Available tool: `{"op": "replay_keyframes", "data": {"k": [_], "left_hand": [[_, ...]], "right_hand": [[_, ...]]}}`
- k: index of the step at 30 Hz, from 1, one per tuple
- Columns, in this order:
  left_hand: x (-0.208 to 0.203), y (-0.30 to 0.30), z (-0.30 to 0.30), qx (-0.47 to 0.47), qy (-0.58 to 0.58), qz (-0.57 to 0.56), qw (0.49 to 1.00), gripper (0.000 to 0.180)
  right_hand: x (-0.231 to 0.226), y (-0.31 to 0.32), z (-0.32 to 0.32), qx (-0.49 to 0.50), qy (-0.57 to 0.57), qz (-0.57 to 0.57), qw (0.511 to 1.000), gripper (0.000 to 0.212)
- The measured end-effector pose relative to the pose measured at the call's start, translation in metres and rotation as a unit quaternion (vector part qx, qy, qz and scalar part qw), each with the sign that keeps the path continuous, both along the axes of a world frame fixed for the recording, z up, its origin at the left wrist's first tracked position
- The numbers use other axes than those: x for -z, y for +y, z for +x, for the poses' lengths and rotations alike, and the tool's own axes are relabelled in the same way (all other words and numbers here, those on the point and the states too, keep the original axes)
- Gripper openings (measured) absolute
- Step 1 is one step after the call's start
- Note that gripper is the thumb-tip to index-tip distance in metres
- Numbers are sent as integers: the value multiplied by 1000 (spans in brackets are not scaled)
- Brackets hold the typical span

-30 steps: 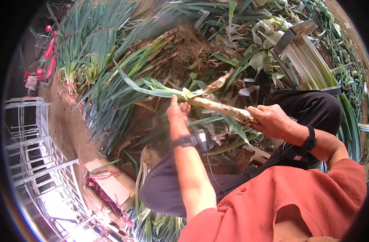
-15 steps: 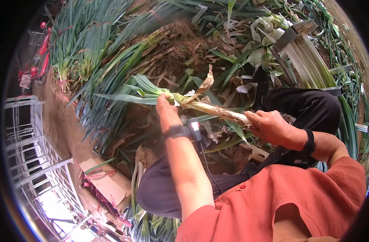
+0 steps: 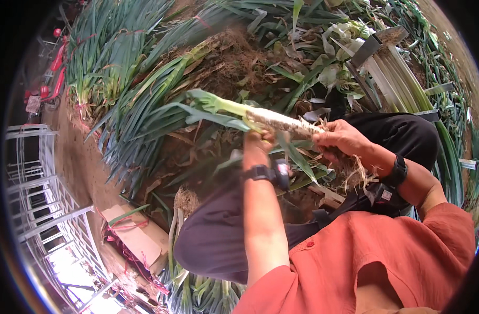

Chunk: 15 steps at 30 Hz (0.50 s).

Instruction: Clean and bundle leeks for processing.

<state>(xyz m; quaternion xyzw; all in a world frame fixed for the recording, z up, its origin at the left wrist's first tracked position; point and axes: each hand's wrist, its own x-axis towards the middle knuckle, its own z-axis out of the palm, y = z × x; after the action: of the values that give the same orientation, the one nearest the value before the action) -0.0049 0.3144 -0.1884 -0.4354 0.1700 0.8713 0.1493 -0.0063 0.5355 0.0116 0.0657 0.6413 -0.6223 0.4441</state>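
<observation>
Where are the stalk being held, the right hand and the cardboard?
Stalk (image 3: 282, 121): head view, middle of its pale shaft.
Right hand (image 3: 348, 138): head view, back of the hand.
Cardboard (image 3: 141, 242): head view, its flat upper face.

The floor (image 3: 79, 157) is being covered by leeks (image 3: 140, 123), some being kept in bundles (image 3: 121, 57) at the upper left. Its middle is being littered by loose leaves (image 3: 331, 73) and roots (image 3: 237, 57). At the lower left, cardboard (image 3: 137, 235) is being borne beside a white rack (image 3: 56, 223).
</observation>
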Motion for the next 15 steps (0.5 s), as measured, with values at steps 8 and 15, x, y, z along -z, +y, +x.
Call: {"op": "replay_keyframes", "data": {"k": [8, 15], "left_hand": [[54, 97, 81, 496, -27, -129, 858, 19], [43, 52, 47, 211, 9, -172, 962, 29]], "right_hand": [[-3, -4, -9, 1, -49, -24, 999, 34], [-5, -15, 1, -29, 35, -28, 999, 22]]}}
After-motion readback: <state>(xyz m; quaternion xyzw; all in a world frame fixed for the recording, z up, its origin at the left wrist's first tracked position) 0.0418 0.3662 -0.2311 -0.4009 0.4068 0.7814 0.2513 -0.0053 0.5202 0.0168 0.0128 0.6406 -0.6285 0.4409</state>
